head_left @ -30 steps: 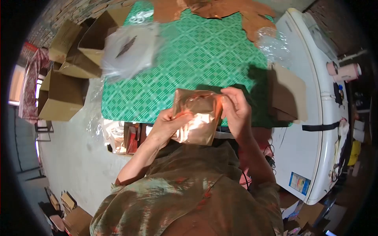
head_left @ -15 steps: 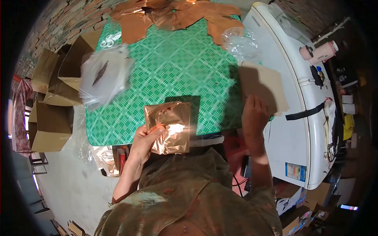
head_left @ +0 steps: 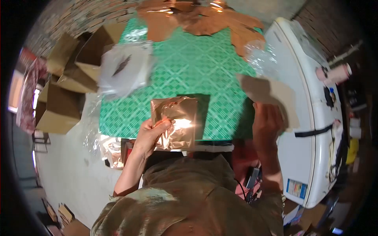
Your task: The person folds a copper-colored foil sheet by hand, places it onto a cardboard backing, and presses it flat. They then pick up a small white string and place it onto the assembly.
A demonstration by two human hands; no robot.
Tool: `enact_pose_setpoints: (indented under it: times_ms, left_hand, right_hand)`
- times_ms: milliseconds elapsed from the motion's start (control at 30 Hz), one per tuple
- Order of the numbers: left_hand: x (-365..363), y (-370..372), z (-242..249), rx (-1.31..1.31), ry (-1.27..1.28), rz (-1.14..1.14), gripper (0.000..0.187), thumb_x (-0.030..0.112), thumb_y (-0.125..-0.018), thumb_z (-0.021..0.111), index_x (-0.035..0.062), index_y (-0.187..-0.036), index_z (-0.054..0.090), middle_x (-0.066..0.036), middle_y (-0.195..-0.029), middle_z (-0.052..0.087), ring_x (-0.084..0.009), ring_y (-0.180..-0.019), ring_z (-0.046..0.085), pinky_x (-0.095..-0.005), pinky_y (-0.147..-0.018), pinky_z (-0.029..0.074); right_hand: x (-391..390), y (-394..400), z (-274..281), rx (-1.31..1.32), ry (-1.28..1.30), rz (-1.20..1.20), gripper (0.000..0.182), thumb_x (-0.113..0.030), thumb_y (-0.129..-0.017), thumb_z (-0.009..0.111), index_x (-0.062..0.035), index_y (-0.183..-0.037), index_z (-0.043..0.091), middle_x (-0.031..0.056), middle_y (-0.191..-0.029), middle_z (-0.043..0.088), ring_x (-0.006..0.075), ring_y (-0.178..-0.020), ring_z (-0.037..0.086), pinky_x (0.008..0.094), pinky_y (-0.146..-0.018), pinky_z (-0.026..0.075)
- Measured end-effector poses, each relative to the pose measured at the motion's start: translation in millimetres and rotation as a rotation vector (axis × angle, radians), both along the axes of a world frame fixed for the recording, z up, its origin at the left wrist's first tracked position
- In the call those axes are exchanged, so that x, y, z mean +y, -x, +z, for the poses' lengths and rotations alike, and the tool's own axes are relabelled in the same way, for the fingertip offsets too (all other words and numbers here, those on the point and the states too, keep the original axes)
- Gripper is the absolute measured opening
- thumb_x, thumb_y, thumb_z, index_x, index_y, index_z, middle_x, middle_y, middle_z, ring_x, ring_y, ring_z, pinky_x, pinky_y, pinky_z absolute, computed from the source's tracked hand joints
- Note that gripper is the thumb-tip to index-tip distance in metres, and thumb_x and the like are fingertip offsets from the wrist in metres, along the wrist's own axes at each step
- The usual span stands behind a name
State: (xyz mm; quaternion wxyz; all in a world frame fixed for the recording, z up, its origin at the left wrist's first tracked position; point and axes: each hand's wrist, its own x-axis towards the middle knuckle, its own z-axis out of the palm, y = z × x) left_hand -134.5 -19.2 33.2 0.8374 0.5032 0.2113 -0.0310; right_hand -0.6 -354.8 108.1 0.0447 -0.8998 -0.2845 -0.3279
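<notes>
My left hand [head_left: 151, 135] grips a square, shiny copper-coloured foil packet [head_left: 183, 131], thumb on top, over the table's near edge. Creases run across the foil and light glares off its middle. At the table's right side my right hand [head_left: 268, 120] has its fingers bent onto the near edge of a beige cardboard sheet [head_left: 289, 104]; blur and shadow hide the fingertips. How many sheets lie there I cannot make out.
A green checked tablecloth [head_left: 189, 70] covers the table. Clear plastic sleeves [head_left: 138, 70] lie at the left, brown leather-like sheets [head_left: 204, 23] at the back, crumpled clear plastic [head_left: 262, 57] at back right. Open cardboard boxes [head_left: 59, 106] stand left; a white freezer [head_left: 299, 157] stands right.
The view has swung, so the table and the things around it sit further right. My left hand still grips the foil packet; my right hand stays at the cardboard, blurred.
</notes>
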Motion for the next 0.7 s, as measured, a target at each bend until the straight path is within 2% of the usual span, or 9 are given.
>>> enact_pose_setpoints:
  times_ms: [133, 200, 267, 367, 400, 467, 600, 633, 700]
  left_hand:
    - [13, 4, 9, -0.037, 0.009, 0.111, 0.022, 0.015, -0.101, 0.08, 0.0004, -0.117, 0.075, -0.004, -0.102, 0.078, -0.0103, -0.084, 0.073, -0.0281, -0.075, 0.061]
    - [22, 6, 12, -0.044, 0.031, 0.157, 0.023, 0.017, -0.101, 0.08, 0.0004, -0.117, 0.075, -0.004, -0.102, 0.078, -0.0107, -0.083, 0.073, -0.0277, -0.074, 0.061]
    - [30, 10, 13, -0.034, 0.048, 0.208, 0.025, 0.018, -0.101, 0.08, 0.0004, -0.118, 0.075, -0.004, -0.101, 0.078, -0.0112, -0.084, 0.074, -0.0277, -0.073, 0.061]
    - [46, 18, 3, -0.012, 0.059, 0.225, 0.027, 0.018, -0.101, 0.08, 0.0001, -0.121, 0.074, -0.005, -0.104, 0.078, -0.0112, -0.087, 0.074, -0.0288, -0.075, 0.062]
    - [50, 20, 0, -0.013, 0.061, 0.225, 0.028, 0.018, -0.101, 0.08, -0.0001, -0.121, 0.073, -0.005, -0.106, 0.078, -0.0114, -0.088, 0.074, -0.029, -0.076, 0.062]
    - [58, 22, -7, -0.013, 0.065, 0.223, 0.03, 0.018, -0.101, 0.08, -0.0005, -0.123, 0.073, -0.006, -0.109, 0.078, -0.0116, -0.09, 0.074, -0.0294, -0.078, 0.062]
    - [68, 23, -12, 0.012, 0.135, 0.203, 0.032, 0.017, -0.1, 0.082, -0.0009, -0.125, 0.073, -0.006, -0.112, 0.078, -0.0124, -0.098, 0.073, -0.0302, -0.086, 0.061]
    - [65, 18, -7, 0.026, 0.171, 0.278, 0.023, 0.012, -0.096, 0.084, 0.0008, -0.113, 0.076, -0.007, -0.1, 0.079, -0.0156, -0.081, 0.075, -0.0328, -0.073, 0.065]
    - [73, 22, -18, 0.029, 0.183, 0.217, 0.024, 0.013, -0.096, 0.085, 0.0003, -0.114, 0.076, -0.006, -0.099, 0.078, -0.0145, -0.08, 0.074, -0.0308, -0.069, 0.063]
  right_hand:
    - [66, -1, 10, 0.001, -0.121, 0.317, 0.017, -0.005, -0.091, 0.079, -0.0063, -0.106, 0.069, 0.0088, -0.09, 0.063, 0.0285, -0.084, 0.065, 0.0423, -0.071, 0.053]
    - [89, -8, -20, 0.043, -0.048, 0.348, 0.014, -0.01, -0.09, 0.077, -0.0075, -0.097, 0.066, 0.0072, -0.088, 0.062, 0.029, -0.089, 0.067, 0.0422, -0.073, 0.056]
    - [132, -4, -12, 0.181, 0.143, 0.451, 0.015, -0.015, -0.089, 0.077, -0.0082, -0.094, 0.064, 0.0067, -0.089, 0.063, 0.0295, -0.094, 0.069, 0.0429, -0.074, 0.058]
    - [164, 1, -46, 0.478, 0.149, 0.505, 0.027, -0.029, -0.088, 0.08, -0.0083, -0.091, 0.063, 0.0082, -0.093, 0.066, 0.0301, -0.096, 0.069, 0.0452, -0.072, 0.058]
    - [168, -4, -37, 0.599, 0.187, 0.535, 0.026, -0.032, -0.091, 0.076, -0.0089, -0.09, 0.064, 0.009, -0.097, 0.069, 0.0312, -0.095, 0.072, 0.0464, -0.07, 0.058]
    - [188, -28, -16, 0.861, 0.374, 0.484, 0.026, -0.036, -0.1, 0.07, -0.0101, -0.099, 0.067, 0.0111, -0.09, 0.073, 0.03, -0.082, 0.074, 0.0458, -0.066, 0.06]
    - [223, -110, -21, 0.624, 0.207, 0.516, 0.02, -0.029, -0.106, 0.062, -0.0108, -0.101, 0.067, 0.0115, -0.09, 0.073, 0.0331, -0.078, 0.074, 0.048, -0.068, 0.059]
    - [238, -137, -28, 0.509, 0.202, 0.566, 0.018, -0.026, -0.107, 0.061, -0.0097, -0.1, 0.067, 0.0114, -0.091, 0.073, 0.034, -0.082, 0.074, 0.0486, -0.069, 0.059]
    - [281, -173, -30, 0.423, -0.051, 0.61, 0.014, -0.022, -0.104, 0.064, -0.009, -0.101, 0.069, 0.012, -0.089, 0.07, 0.037, -0.087, 0.072, 0.0495, -0.074, 0.057]
